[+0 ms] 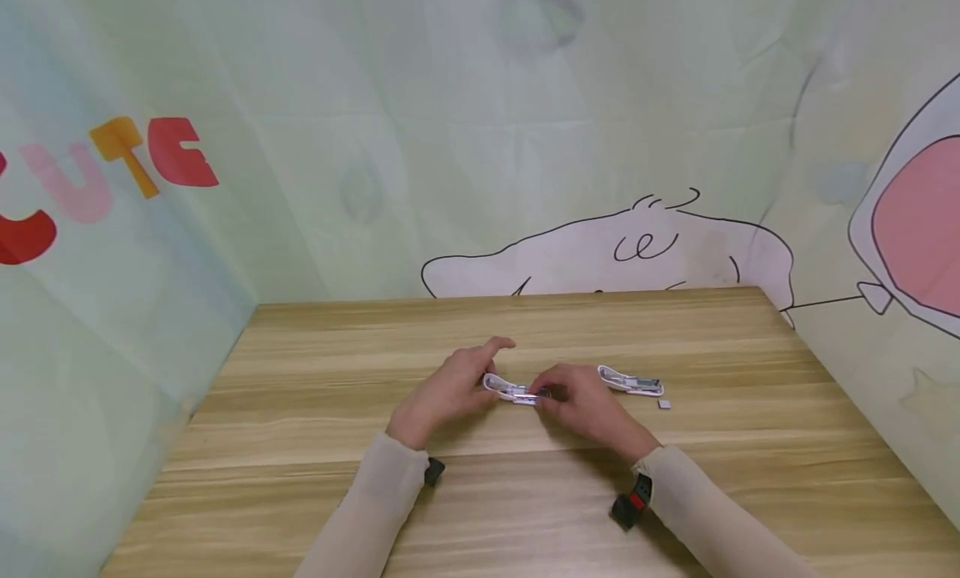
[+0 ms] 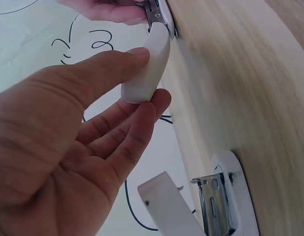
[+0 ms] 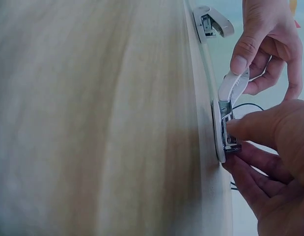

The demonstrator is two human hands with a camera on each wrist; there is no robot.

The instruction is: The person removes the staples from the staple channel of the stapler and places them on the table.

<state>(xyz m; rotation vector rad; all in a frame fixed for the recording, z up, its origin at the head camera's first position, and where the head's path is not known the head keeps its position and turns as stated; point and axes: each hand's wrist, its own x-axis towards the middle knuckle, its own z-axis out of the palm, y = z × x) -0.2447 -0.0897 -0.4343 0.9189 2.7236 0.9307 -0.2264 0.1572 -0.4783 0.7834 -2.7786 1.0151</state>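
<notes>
As the left hand point(image 1: 450, 390) pinches its lid point(image 2: 148, 73), the right hand point(image 1: 583, 400) grips the tray point(image 3: 232, 142) of an open stapler point(image 1: 507, 389) on the table point(image 1: 525, 520).
Loading seems underway, though the grip hides any staples; closing remains. Another open stapler point(image 1: 632, 384) lies rightward, just beside a small block point(image 1: 663, 404).

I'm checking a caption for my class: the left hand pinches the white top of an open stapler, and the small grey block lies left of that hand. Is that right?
Not quite: the small grey block lies right of the right hand, not left of the left hand, as the head view shows. The left hand does pinch the white top of the open stapler.
</notes>
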